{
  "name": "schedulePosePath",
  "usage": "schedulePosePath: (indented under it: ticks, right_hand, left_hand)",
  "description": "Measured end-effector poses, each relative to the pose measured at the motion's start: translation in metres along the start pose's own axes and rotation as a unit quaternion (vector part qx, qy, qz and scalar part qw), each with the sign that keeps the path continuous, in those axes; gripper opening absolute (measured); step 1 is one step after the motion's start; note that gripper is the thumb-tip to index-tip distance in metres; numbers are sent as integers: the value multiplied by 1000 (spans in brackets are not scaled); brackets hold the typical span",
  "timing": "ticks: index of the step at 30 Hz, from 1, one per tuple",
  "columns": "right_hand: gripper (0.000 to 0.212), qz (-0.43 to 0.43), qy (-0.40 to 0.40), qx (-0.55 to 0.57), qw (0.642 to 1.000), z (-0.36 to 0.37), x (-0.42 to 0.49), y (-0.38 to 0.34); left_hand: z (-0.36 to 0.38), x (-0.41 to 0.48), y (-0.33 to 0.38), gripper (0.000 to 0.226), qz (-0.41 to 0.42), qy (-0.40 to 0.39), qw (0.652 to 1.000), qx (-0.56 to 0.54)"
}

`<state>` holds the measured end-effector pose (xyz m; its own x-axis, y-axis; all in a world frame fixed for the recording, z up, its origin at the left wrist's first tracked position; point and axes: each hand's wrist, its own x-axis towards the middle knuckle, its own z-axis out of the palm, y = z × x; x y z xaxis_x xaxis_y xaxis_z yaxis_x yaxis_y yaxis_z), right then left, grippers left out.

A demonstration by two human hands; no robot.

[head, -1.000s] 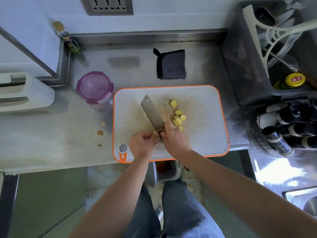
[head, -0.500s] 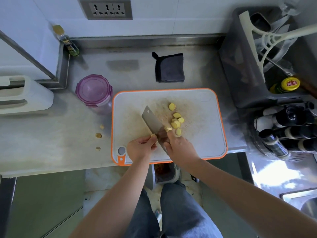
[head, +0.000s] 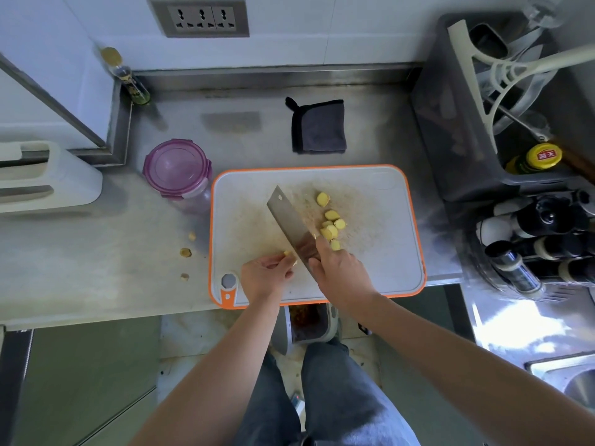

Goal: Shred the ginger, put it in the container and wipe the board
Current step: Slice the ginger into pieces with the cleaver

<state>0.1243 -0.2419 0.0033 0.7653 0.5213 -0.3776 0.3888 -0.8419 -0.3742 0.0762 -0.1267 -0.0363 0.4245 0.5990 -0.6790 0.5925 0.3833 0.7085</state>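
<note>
Head view: two hands work at the near edge of one cutting board (head: 386,252), which is white with an orange rim. The left hand (head: 265,273) has its fingers curled, thumb and fingertips pinching one small ginger piece (head: 287,253) just left of the blade. The right hand (head: 341,272) is closed round the handle of one cleaver (head: 289,220), with a finger lying along the blade's side; the handle itself is hidden. The blade runs away from the hand toward the far left, over the board's middle.

Just right of the blade lie the ginger slices (head: 331,215), six or seven; those nearest the hand clump too closely to count. Left of the board, three small scraps (head: 185,252) sit on the desk (head: 80,252).

Beyond the board's far-left corner stands one container (head: 177,169) with its purple lid on. Farther back lies one folded dark cloth (head: 318,127), and one slim bottle (head: 128,78) stands in the back corner.
</note>
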Motion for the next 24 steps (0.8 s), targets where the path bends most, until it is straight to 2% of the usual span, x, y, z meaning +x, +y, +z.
schedulePosePath:
  ticks: [6,10,16,24]
  right_hand:
    - [30,-9,-27,-12,1000,-16,-2,-5]
    - [34,-7,-42,-18,999,-17,-4,-7]
    - [27,2,-65,-31,997,-24,-5,-8]
    - [28,6,-103,-42,994,-33,-1,-11]
  left_hand:
    - [0,-1,2,9,-6,4,1000,-18]
    - [-1,-1,2,9,-1,0,1000,-14]
    - [0,-1,3,13,7,-3,1000,-5]
    - [0,1,3,11,17,-5,1000,21]
